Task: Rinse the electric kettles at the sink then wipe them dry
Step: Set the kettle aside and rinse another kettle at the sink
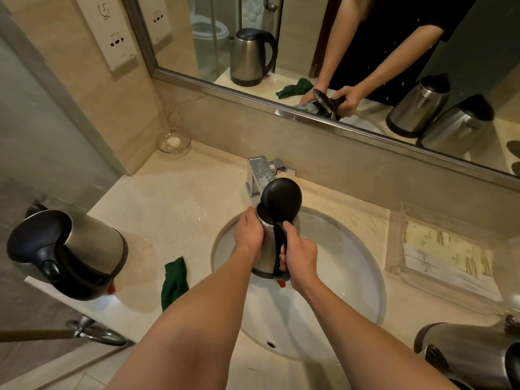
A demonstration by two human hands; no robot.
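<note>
Kettle [266,249] between the fingers: brushed metal body, satin sheen; lid [282,199] above them, smooth black plastic. Basin [351,277] below: glossy white ceramic. Cloth [174,280]: matt green fabric.

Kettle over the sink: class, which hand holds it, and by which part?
Both hold the kettle: the right hand grips its black handle, the left hand holds its steel side.

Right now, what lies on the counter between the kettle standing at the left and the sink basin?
In the head view, a crumpled green cloth lies on the counter between the left kettle and the sink basin.
</note>
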